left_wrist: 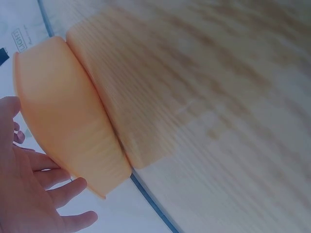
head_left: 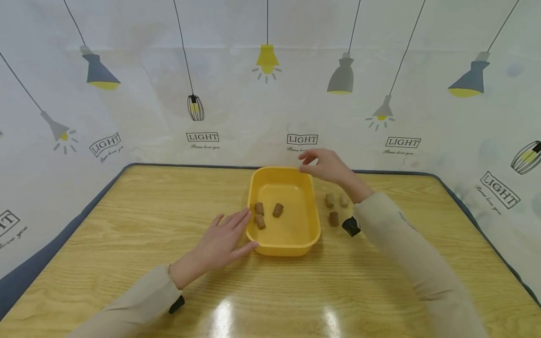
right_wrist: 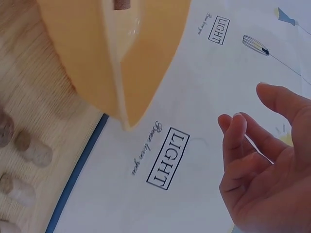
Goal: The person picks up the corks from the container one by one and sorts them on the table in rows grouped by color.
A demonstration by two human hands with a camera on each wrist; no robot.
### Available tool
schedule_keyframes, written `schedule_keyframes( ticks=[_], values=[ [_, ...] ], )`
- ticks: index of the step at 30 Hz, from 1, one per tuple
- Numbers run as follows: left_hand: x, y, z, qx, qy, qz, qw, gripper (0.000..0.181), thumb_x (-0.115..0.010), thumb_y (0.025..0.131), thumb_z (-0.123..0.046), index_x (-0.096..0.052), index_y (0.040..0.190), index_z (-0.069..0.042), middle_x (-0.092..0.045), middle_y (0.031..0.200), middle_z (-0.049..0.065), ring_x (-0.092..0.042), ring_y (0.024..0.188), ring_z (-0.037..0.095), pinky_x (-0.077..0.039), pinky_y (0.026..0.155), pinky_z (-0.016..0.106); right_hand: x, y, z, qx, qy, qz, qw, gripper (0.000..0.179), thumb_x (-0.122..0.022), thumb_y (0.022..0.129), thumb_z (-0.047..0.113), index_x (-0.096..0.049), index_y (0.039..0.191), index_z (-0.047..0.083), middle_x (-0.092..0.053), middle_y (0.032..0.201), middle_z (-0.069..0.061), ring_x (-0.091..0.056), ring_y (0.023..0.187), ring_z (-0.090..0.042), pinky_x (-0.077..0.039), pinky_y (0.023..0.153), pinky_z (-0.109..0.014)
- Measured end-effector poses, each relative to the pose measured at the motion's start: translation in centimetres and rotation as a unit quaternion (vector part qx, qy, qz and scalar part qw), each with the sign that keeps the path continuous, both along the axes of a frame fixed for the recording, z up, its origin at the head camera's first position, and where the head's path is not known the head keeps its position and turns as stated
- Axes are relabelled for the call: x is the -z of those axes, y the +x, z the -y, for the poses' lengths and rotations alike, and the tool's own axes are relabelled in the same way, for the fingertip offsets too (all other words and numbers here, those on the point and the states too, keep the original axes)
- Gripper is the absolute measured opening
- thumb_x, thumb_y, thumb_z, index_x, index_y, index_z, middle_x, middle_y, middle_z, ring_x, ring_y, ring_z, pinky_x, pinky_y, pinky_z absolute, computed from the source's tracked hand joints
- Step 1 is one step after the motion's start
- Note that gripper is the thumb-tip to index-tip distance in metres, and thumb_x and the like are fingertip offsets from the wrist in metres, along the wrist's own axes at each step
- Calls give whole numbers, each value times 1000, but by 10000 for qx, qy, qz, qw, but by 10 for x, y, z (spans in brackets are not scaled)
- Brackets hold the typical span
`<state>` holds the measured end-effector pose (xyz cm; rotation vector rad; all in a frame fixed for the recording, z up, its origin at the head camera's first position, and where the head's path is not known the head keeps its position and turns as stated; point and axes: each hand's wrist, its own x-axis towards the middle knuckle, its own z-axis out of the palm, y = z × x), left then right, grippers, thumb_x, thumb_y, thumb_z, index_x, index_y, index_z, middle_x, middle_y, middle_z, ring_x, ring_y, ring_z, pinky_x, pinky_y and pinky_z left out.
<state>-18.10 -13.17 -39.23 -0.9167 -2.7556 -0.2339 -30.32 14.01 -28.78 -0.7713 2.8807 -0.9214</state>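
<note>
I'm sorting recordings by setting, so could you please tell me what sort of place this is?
Probably an indoor tabletop workspace, perhaps set up for recording: a wood-grain table stands against a pale lamp-print backdrop, with a yellow tub on it.

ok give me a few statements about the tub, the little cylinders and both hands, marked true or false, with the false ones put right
1. Three short brown cylindrical pieces lie inside the yellow, rounded rectangular tub. True.
2. The person's bare right hand holds one of the pieces. False: it is raised by the tub's far right corner and holds nothing visible.
3. The person's bare left hand is at the tub's left side. True.
4. More short cylinders, tan and brown, lie on the wood-grain table to the right of the tub. True.
5. The tub is turned upside down. False: it stands upright, open side up.
</note>
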Motion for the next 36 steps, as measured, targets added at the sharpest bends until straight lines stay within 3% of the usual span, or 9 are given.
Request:
schedule_keyframes(
  ticks=[9,20,24,28,36],
  values=[
    [-2,0,0,-6,10,50,10000,71,-38,88,-54,-33,136,-2,-30,139,11,-32,122,24,-23,95,51,1,2,36,316,-131,115,9994,30,-57,85,24,-60,109,6,-59,99,-8,-50,92,-22,-42,77,-35],
    [-3,0,-1,-57,-78,127,9999,72,-37,88,-55,-33,135,-1,-29,140,10,-32,122,24,-22,95,50,11,4,67,353,-454,376,9976,31,-59,85,25,-60,108,4,-58,95,-7,-54,83,-19,-45,71,-29],
    [-2,0,-1,-48,-78,78,9999,72,-37,88,-55,-34,135,-1,-30,139,10,-32,122,24,-23,95,51,21,0,72,292,-465,728,9958,34,-60,84,23,-59,110,1,-59,95,-9,-57,73,-20,-47,63,-27],
    [-1,0,-1,-57,-81,64,9999,72,-36,88,-56,-34,135,-1,-30,139,10,-32,122,24,-23,95,51,29,-5,72,404,-405,1051,9928,36,-61,84,24,-58,111,1,-59,93,-10,-58,68,-20,-47,63,-28],
    [-2,0,-1,-64,-88,49,9999,72,-36,88,-56,-34,135,-2,-29,139,10,-32,122,24,-23,95,51,42,-14,69,473,71,1657,9850,44,-62,82,29,-55,117,4,-59,99,-10,-60,76,-23,-45,70,-38]
  ],
)
